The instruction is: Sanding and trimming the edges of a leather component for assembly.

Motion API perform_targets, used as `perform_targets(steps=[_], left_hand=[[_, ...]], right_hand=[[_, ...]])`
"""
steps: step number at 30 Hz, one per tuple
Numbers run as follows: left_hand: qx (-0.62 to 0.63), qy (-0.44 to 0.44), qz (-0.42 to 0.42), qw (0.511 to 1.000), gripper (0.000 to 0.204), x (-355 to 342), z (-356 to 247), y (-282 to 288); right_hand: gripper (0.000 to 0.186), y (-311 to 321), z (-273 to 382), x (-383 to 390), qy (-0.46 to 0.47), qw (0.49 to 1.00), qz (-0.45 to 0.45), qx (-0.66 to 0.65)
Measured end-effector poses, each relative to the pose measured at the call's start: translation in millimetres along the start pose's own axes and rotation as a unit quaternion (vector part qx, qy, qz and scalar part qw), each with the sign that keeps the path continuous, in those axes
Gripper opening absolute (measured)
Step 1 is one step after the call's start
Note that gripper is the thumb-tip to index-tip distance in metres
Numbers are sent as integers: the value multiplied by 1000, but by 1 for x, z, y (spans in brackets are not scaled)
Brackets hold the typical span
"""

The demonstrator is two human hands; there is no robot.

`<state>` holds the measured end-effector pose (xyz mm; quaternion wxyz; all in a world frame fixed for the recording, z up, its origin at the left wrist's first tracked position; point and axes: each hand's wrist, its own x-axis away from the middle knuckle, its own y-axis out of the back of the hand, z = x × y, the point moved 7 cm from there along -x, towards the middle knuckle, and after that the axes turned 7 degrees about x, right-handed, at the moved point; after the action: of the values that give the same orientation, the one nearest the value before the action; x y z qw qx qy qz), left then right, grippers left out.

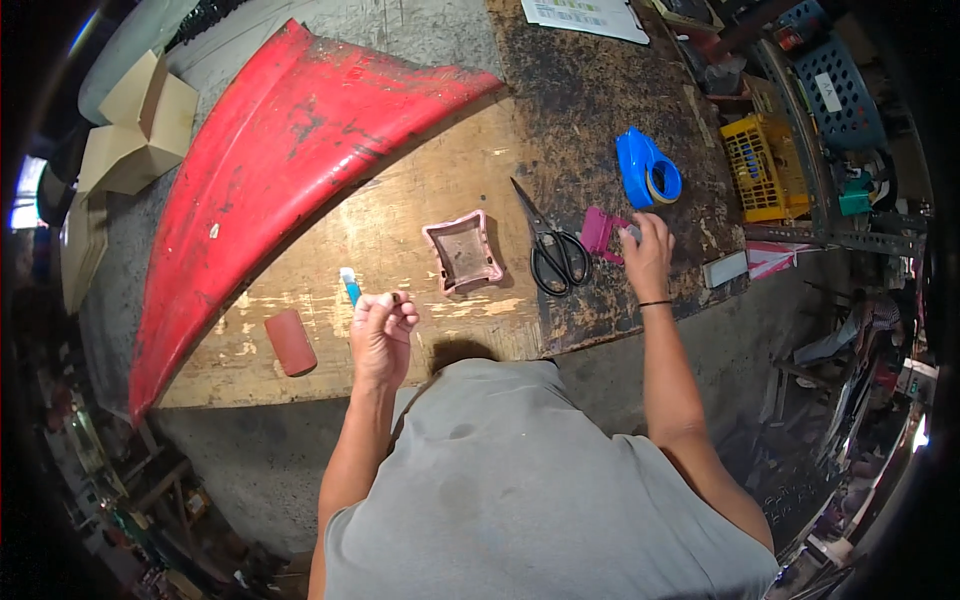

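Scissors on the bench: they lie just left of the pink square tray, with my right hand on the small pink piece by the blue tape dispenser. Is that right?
Not quite. In the head view the black scissors lie just right of the pink square tray, not left. The rest holds: the right hand is on the small pink piece, near the blue tape dispenser.

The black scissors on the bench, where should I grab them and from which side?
Take the scissors by the looped handles, which lie at the near end toward you, blades pointing away. Come from above and from the near side; the right hand is closest, just to their right beside the pink piece.
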<state>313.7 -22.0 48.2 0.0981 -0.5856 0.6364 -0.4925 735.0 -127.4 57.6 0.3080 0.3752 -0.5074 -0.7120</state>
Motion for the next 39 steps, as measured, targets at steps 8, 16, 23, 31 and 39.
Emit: perform_targets(steps=[8, 16, 23, 31, 39], left_hand=[[46, -54, 38, 997, 17, 10, -42, -2], [160, -69, 67, 982, 19, 20, -81, 8], [166, -90, 83, 978, 17, 34, -148, 44], [147, -27, 137, 979, 18, 35, -214, 89], [83, 21, 133, 987, 22, 22, -242, 123]], right_hand=[[51, -42, -58, 16, -113, 987, 101, -60], [39, 11, 136, 29, -64, 858, 97, -500], [44, 71, 323, 63, 5, 760, 197, -619], [45, 86, 469, 92, 136, 800, 175, -557], [46, 89, 552, 105, 273, 864, 141, -398]])
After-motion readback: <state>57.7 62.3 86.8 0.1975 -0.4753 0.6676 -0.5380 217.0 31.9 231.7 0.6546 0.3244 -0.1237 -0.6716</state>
